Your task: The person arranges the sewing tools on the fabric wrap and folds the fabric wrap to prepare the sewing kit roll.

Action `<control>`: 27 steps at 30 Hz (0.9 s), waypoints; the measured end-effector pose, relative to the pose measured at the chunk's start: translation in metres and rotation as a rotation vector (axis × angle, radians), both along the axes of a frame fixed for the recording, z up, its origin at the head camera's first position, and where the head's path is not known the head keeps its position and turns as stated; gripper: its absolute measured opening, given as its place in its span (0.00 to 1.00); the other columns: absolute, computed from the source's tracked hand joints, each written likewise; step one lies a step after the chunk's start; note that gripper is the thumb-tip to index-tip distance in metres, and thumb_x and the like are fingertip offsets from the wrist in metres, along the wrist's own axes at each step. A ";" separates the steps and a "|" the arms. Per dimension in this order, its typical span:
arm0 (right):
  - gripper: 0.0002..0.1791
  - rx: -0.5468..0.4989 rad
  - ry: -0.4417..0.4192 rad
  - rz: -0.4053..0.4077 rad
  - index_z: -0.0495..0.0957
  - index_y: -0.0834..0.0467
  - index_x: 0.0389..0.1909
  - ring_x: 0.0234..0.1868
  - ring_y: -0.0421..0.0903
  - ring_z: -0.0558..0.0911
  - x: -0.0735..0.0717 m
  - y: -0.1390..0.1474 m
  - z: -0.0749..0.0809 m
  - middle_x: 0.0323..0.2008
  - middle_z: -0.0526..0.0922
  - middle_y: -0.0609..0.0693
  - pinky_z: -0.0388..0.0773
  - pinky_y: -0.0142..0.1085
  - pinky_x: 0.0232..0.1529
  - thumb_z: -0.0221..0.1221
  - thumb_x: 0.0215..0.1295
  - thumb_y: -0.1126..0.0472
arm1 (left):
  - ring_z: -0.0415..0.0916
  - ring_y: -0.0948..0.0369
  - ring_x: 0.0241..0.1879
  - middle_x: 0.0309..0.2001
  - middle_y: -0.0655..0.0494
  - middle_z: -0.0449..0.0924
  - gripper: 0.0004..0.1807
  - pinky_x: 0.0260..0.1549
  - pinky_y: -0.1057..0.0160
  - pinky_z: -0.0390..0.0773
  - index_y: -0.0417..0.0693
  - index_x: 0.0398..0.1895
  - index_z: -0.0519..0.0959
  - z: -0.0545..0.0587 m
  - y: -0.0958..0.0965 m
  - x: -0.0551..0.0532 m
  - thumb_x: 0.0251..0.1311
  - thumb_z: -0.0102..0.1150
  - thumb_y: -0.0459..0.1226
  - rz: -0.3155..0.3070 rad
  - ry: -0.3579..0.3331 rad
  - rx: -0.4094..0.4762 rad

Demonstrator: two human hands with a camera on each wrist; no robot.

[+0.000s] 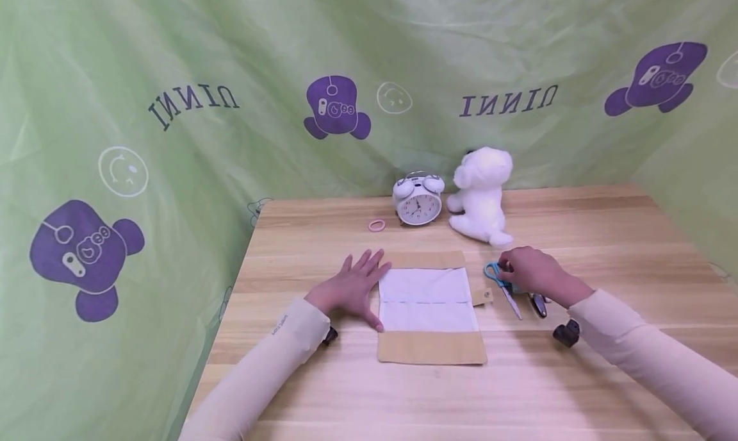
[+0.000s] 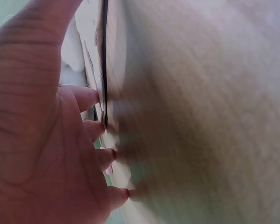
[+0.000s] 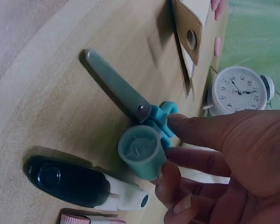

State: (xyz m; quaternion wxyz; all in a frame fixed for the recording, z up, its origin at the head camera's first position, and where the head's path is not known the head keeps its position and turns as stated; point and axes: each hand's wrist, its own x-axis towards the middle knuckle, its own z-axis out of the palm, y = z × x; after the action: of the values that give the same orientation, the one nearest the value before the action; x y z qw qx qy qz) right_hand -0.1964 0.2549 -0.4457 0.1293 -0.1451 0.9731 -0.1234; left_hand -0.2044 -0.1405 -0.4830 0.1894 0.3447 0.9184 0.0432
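Note:
An unfolded tan pouch (image 1: 432, 348) with a white lining lies flat on the table, its snap strap (image 1: 483, 297) pointing right. My left hand (image 1: 352, 290) rests at the pouch's left edge, fingers spread; in the left wrist view the fingertips (image 2: 94, 130) touch down along that edge. To the right of the strap, my right hand (image 1: 530, 271) pinches the blue handle of a pair of scissors (image 3: 114, 84) between thumb and index finger. The blades point toward me. Right beside the handle, under the other fingers, stands a small teal cylinder (image 3: 151, 163) with a translucent end.
A black-and-white stapler-like object (image 3: 67, 182) and a pink striped item (image 3: 74, 218) lie close to the scissors. Farther back are a white alarm clock (image 1: 419, 204), a white plush toy (image 1: 484, 197) and a pink ring (image 1: 377, 225). A green curtain (image 1: 259, 140) hangs behind the table.

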 end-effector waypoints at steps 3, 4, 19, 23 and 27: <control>0.15 0.009 -0.004 -0.021 0.78 0.64 0.41 0.25 0.44 0.75 0.002 -0.003 0.000 0.29 0.81 0.53 0.69 0.34 0.23 0.64 0.64 0.56 | 0.26 0.46 0.82 0.83 0.49 0.25 0.76 0.75 0.31 0.36 0.55 0.82 0.39 -0.002 -0.001 0.001 0.33 0.66 0.77 0.000 -0.001 -0.014; 0.16 0.009 -0.009 -0.038 0.77 0.66 0.42 0.25 0.44 0.75 0.003 -0.003 0.000 0.28 0.80 0.53 0.68 0.34 0.23 0.64 0.65 0.55 | 0.25 0.46 0.82 0.83 0.49 0.25 0.76 0.75 0.31 0.36 0.56 0.82 0.39 -0.003 -0.001 0.000 0.33 0.65 0.78 0.000 0.000 -0.019; 0.19 0.050 -0.006 -0.084 0.71 0.56 0.23 0.21 0.44 0.71 0.004 -0.013 -0.008 0.20 0.71 0.48 0.64 0.35 0.19 0.63 0.64 0.48 | 0.20 0.49 0.82 0.82 0.53 0.20 0.77 0.76 0.33 0.33 0.59 0.82 0.35 -0.012 -0.002 -0.002 0.33 0.63 0.80 -0.001 0.008 -0.036; 0.18 0.031 -0.052 -0.105 0.74 0.59 0.31 0.23 0.45 0.72 0.002 -0.014 -0.004 0.23 0.75 0.49 0.66 0.35 0.20 0.67 0.60 0.48 | 0.21 0.49 0.82 0.82 0.52 0.20 0.77 0.76 0.34 0.33 0.58 0.82 0.36 -0.011 -0.003 -0.002 0.33 0.62 0.80 0.001 0.010 -0.027; 0.21 -0.002 -0.091 -0.117 0.75 0.62 0.37 0.24 0.45 0.73 0.002 -0.015 -0.002 0.25 0.76 0.50 0.67 0.35 0.22 0.70 0.57 0.50 | 0.22 0.48 0.82 0.82 0.51 0.21 0.76 0.76 0.33 0.33 0.57 0.82 0.37 -0.010 -0.003 -0.002 0.34 0.63 0.79 0.001 0.009 -0.012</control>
State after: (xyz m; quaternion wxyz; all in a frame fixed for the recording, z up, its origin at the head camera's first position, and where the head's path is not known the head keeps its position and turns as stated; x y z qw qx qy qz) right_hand -0.1948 0.2397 -0.4480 0.1661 -0.0824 0.9729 -0.1382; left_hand -0.2067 -0.1440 -0.4926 0.1874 0.3434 0.9196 0.0363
